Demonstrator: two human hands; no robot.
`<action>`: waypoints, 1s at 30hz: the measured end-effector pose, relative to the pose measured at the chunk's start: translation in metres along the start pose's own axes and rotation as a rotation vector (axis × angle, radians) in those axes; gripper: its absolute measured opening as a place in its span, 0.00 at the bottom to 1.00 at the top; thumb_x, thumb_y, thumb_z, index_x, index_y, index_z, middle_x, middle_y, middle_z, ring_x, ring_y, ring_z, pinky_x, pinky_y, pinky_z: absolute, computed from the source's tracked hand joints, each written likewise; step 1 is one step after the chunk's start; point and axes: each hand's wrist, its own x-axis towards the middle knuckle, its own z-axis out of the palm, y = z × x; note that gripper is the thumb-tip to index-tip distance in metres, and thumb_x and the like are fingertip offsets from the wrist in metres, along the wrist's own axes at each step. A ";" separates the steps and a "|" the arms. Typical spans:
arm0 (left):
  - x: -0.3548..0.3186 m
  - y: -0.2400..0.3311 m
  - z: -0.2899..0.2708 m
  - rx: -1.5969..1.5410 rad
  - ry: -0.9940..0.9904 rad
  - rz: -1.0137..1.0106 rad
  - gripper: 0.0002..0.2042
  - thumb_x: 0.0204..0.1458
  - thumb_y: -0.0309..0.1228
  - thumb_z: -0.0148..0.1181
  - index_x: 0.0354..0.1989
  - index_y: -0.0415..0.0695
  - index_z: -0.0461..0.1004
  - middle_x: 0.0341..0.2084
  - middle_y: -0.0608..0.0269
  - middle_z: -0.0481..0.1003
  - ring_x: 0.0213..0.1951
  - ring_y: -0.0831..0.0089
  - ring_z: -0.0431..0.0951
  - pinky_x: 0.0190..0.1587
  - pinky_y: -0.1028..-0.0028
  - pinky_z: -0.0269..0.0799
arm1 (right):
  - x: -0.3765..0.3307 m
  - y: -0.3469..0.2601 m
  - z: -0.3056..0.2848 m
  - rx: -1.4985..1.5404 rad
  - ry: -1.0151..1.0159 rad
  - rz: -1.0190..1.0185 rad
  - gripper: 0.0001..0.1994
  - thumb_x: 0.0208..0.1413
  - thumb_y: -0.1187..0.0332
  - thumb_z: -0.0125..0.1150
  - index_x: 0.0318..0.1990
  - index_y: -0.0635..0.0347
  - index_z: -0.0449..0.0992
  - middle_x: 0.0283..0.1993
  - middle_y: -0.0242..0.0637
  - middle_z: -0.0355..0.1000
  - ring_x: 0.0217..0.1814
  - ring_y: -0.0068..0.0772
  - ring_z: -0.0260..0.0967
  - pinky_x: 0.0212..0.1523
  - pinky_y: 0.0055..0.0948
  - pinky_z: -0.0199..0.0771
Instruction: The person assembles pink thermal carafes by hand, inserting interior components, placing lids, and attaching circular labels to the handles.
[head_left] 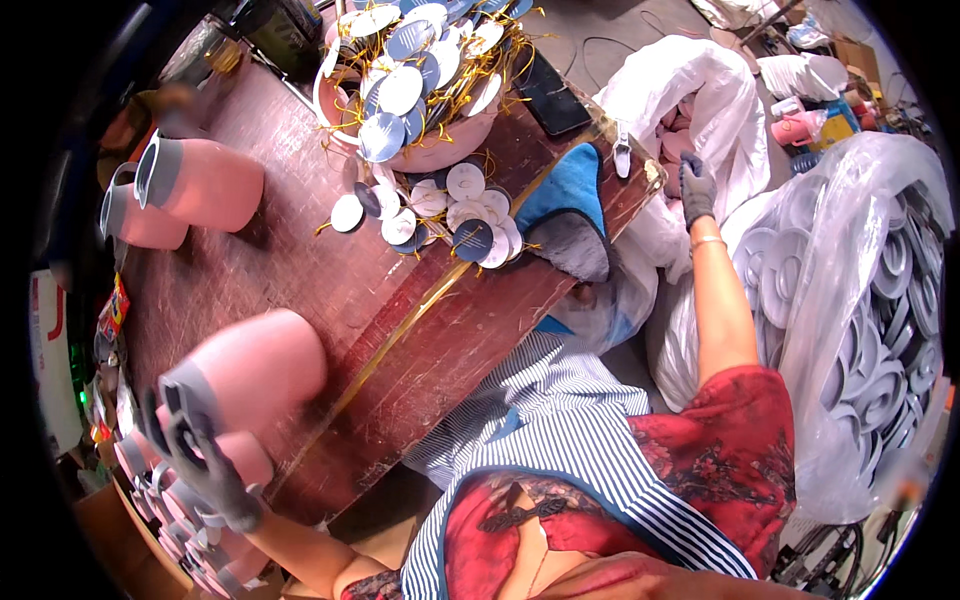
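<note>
Red-brown table (300, 250) fills the middle; at 8 o'clock the left hand (205, 455) clamps a pink jug (255, 370) that may slip, while the right hand (697, 188), fingers curled together, reaches into a white bag (690, 80) at 2 o'clock.

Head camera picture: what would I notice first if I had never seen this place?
Probably the pink bowl at the top of the dark red table, heaped with round tags on gold strings. Next, the pink jug that the gloved left hand grips by its grey rim at the lower left. On the right, the gloved right hand reaches into a white bag.
</note>
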 end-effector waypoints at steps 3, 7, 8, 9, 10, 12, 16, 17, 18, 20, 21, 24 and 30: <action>-0.028 0.070 -0.030 -0.042 -0.269 0.011 0.08 0.57 0.28 0.58 0.41 0.39 0.70 0.67 0.47 0.61 0.68 0.51 0.61 0.66 0.59 0.58 | 0.036 0.035 0.021 -0.693 -0.041 0.018 0.25 0.56 0.60 0.56 0.63 0.45 0.69 0.61 0.36 0.71 0.57 0.45 0.72 0.56 0.43 0.72; -0.051 0.131 -0.014 -0.118 -0.249 0.067 0.23 0.41 0.29 0.69 0.48 0.44 0.71 0.61 0.42 0.66 0.66 0.37 0.60 0.67 0.47 0.54 | 0.018 0.029 0.036 -1.088 -0.182 0.047 0.35 0.55 0.53 0.57 0.72 0.37 0.57 0.75 0.35 0.53 0.73 0.51 0.54 0.68 0.52 0.59; -0.055 0.137 -0.016 -0.072 -0.216 0.043 0.25 0.40 0.29 0.69 0.50 0.44 0.70 0.61 0.43 0.67 0.66 0.38 0.60 0.66 0.47 0.55 | 0.016 0.029 0.038 -1.081 -0.186 0.040 0.34 0.55 0.53 0.57 0.71 0.38 0.59 0.74 0.36 0.54 0.73 0.51 0.55 0.67 0.52 0.60; -0.049 0.147 -0.024 -0.031 -0.184 0.030 0.27 0.40 0.30 0.70 0.52 0.43 0.70 0.60 0.43 0.67 0.66 0.39 0.60 0.66 0.46 0.55 | 0.010 0.018 0.033 -1.075 -0.186 0.044 0.33 0.55 0.53 0.57 0.70 0.38 0.61 0.74 0.36 0.55 0.72 0.51 0.56 0.66 0.53 0.61; -0.050 0.146 -0.032 -0.001 -0.099 0.020 0.28 0.43 0.33 0.68 0.55 0.41 0.68 0.61 0.44 0.66 0.65 0.43 0.62 0.65 0.50 0.57 | 0.002 0.006 0.028 -1.069 -0.185 0.053 0.32 0.55 0.53 0.58 0.69 0.39 0.62 0.73 0.36 0.56 0.72 0.50 0.56 0.65 0.53 0.62; -0.095 0.114 -0.017 0.028 0.189 -0.111 0.32 0.49 0.40 0.65 0.61 0.37 0.64 0.63 0.46 0.64 0.64 0.50 0.64 0.65 0.56 0.60 | -0.013 -0.036 0.025 -1.088 -0.079 -0.067 0.25 0.56 0.54 0.58 0.62 0.44 0.70 0.67 0.38 0.63 0.67 0.50 0.63 0.61 0.50 0.66; -0.136 0.066 0.025 -0.903 0.204 -0.765 0.25 0.57 0.36 0.57 0.62 0.36 0.64 0.55 0.54 0.68 0.53 0.63 0.70 0.54 0.67 0.68 | -0.045 -0.049 -0.005 -0.603 0.510 -0.584 0.25 0.54 0.56 0.62 0.57 0.58 0.72 0.61 0.41 0.68 0.60 0.45 0.67 0.59 0.43 0.68; -0.159 0.066 0.029 -1.099 0.212 -0.785 0.23 0.59 0.34 0.55 0.60 0.37 0.65 0.49 0.59 0.71 0.46 0.69 0.71 0.48 0.71 0.69 | -0.061 -0.085 0.006 -0.309 0.520 -0.648 0.26 0.56 0.56 0.61 0.59 0.59 0.70 0.63 0.41 0.66 0.62 0.44 0.66 0.61 0.42 0.66; -0.169 0.061 0.041 -1.315 0.184 -0.786 0.20 0.60 0.32 0.53 0.59 0.38 0.65 0.43 0.65 0.73 0.40 0.75 0.72 0.41 0.75 0.71 | -0.107 -0.138 0.000 0.030 0.480 -0.606 0.26 0.58 0.57 0.60 0.61 0.60 0.68 0.64 0.42 0.65 0.63 0.43 0.64 0.63 0.42 0.64; -0.172 0.065 0.071 -1.048 0.414 -0.502 0.16 0.62 0.35 0.55 0.53 0.38 0.71 0.42 0.66 0.74 0.44 0.75 0.72 0.49 0.72 0.70 | -0.189 -0.229 -0.018 0.561 0.297 -0.501 0.28 0.61 0.59 0.59 0.65 0.62 0.64 0.68 0.43 0.61 0.66 0.41 0.61 0.66 0.41 0.60; -0.164 0.076 0.078 -0.864 0.492 -0.476 0.17 0.64 0.41 0.56 0.50 0.39 0.72 0.40 0.67 0.74 0.41 0.75 0.73 0.47 0.72 0.69 | -0.227 -0.268 -0.030 0.724 0.186 -0.472 0.28 0.62 0.60 0.58 0.67 0.63 0.63 0.70 0.43 0.59 0.68 0.40 0.60 0.68 0.41 0.58; -0.188 0.106 0.063 -1.162 0.589 -0.588 0.14 0.56 0.36 0.68 0.40 0.40 0.72 0.35 0.64 0.74 0.35 0.75 0.73 0.39 0.76 0.70 | -0.297 -0.343 -0.053 0.982 -0.325 -0.363 0.31 0.65 0.55 0.54 0.69 0.66 0.60 0.71 0.44 0.58 0.70 0.42 0.58 0.70 0.45 0.55; -0.208 0.164 -0.020 -0.918 0.311 -0.339 0.22 0.33 0.37 0.82 0.27 0.39 0.73 0.24 0.60 0.72 0.26 0.69 0.71 0.31 0.73 0.69 | -0.352 -0.416 -0.073 0.783 -0.767 -1.042 0.22 0.59 0.67 0.60 0.60 0.65 0.71 0.62 0.49 0.69 0.62 0.43 0.67 0.65 0.37 0.62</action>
